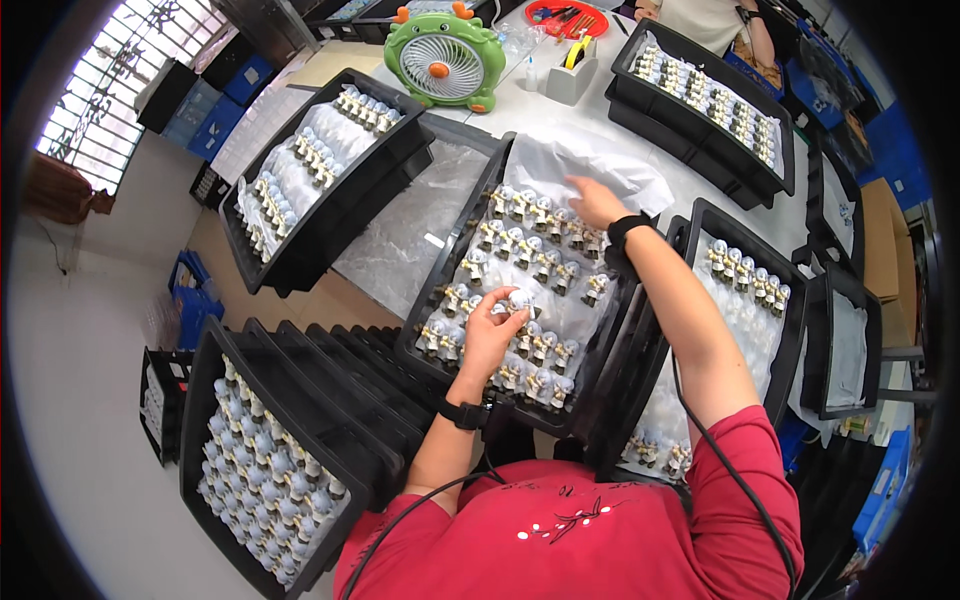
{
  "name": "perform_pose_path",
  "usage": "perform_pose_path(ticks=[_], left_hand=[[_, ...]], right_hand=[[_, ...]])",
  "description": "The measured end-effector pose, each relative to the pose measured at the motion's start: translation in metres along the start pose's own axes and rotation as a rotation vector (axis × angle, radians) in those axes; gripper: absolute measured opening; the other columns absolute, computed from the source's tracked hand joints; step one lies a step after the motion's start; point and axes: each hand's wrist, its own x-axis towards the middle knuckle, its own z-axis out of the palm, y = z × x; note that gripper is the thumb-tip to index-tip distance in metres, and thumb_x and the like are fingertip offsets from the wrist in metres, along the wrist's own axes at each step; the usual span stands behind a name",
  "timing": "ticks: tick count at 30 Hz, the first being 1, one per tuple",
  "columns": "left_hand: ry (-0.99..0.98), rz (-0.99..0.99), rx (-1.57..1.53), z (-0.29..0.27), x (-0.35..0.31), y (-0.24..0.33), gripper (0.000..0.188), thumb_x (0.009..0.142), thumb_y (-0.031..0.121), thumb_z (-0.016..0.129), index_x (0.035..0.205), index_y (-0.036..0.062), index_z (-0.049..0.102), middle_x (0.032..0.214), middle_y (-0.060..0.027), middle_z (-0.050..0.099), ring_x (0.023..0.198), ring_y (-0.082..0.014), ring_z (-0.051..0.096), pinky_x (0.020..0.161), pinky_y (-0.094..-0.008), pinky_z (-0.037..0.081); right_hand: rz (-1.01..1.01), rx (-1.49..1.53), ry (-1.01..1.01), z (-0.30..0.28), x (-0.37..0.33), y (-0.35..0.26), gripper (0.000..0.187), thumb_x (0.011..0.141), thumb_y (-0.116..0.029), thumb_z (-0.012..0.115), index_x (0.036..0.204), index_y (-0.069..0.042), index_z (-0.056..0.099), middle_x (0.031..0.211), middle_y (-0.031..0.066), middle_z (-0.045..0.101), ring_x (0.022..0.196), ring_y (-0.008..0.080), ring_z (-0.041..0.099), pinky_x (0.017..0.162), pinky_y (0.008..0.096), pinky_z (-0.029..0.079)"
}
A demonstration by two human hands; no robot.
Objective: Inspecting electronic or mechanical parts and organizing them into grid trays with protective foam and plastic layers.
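Note:
In front of me lies a black tray (pixel 412 335) lined with white sheet and set with rows of small figurines (pixel 545 262) with pale blue-grey heads and dark bases. My left hand (pixel 490 332) pinches one figurine (pixel 521 302) between thumb and fingers, just above the tray's middle. At the tray's far end, my right hand (pixel 598 203) reaches over the back row, its visible fingers stretched toward the loose white sheet (pixel 560 165). Whether those fingertips touch the sheet or a figurine, I cannot tell.
More figurine trays surround me: a tray (pixel 330 225) at far left, stacked trays (pixel 225 345) at near left, a tray (pixel 790 345) at right and another (pixel 690 140) at far right. A green fan (pixel 445 60) and tape dispenser (pixel 572 80) stand behind. Another person (pixel 700 22) sits across.

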Motion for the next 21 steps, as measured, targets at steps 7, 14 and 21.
perform_pose_path(ticks=[7, 14, 21], left_hand=[[-0.199, -0.135, -0.489, 0.007, -0.035, 0.005, 0.037, 0.086, 0.006, 0.058, 0.121, 0.0048, 0.046, 0.110, -0.0064, 0.056, 0.091, -0.0158, 0.058, 0.079, -0.0297, 0.048], [-0.197, -0.123, -0.473, 0.016, -0.066, 0.021, 0.039, 0.086, 0.006, 0.058, 0.123, 0.0065, 0.045, 0.108, -0.0044, 0.055, 0.091, -0.0141, 0.057, 0.077, -0.0271, 0.047], [-0.222, -0.053, -0.179, 0.036, -0.095, 0.035, 0.042, 0.082, 0.005, 0.064, 0.120, 0.0025, 0.047, 0.108, -0.0035, 0.052, 0.089, -0.0111, 0.057, 0.071, -0.0221, 0.048]], right_hand=[[-0.050, 0.363, -0.182, -0.043, -0.048, -0.049, 0.047, 0.088, -0.023, 0.057, 0.126, 0.000, 0.045, 0.119, 0.0141, 0.056, 0.105, 0.0208, 0.055, 0.090, 0.0313, 0.043], [-0.161, 0.614, -0.571, -0.037, -0.181, -0.126, 0.059, 0.089, -0.030, 0.056, 0.137, -0.006, 0.032, 0.124, 0.0207, 0.051, 0.106, 0.0256, 0.056, 0.089, 0.0334, 0.044], [0.017, 0.935, -0.446, -0.029, -0.236, -0.140, 0.062, 0.089, -0.031, 0.057, 0.139, -0.008, 0.029, 0.127, 0.0120, 0.047, 0.097, 0.0153, 0.053, 0.081, 0.0287, 0.044]])
